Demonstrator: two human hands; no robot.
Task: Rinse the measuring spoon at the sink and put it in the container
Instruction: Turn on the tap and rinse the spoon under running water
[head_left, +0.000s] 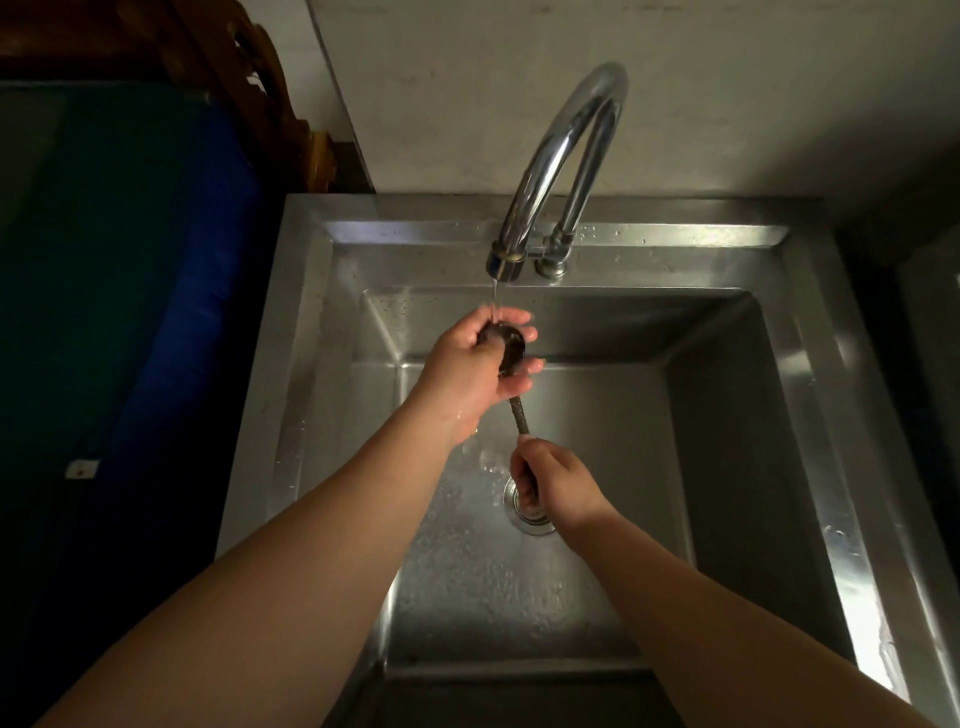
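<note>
A dark measuring spoon (518, 413) with a long textured handle is held over the steel sink (810, 332). My left hand (470, 366) cups the spoon's bowl, fingers curled around it, right under a thin stream of water from the curved chrome tap (561, 156). My right hand (553, 480) is closed around the lower end of the handle, above the drain (530, 514). Most of the spoon's bowl is hidden by my left fingers. No container is in view.
The sink basin is wet, with water pooling around the drain. A blue and green surface (130, 286) lies to the left of the sink. A dark wooden object (249, 78) stands at the back left by the pale wall (727, 78).
</note>
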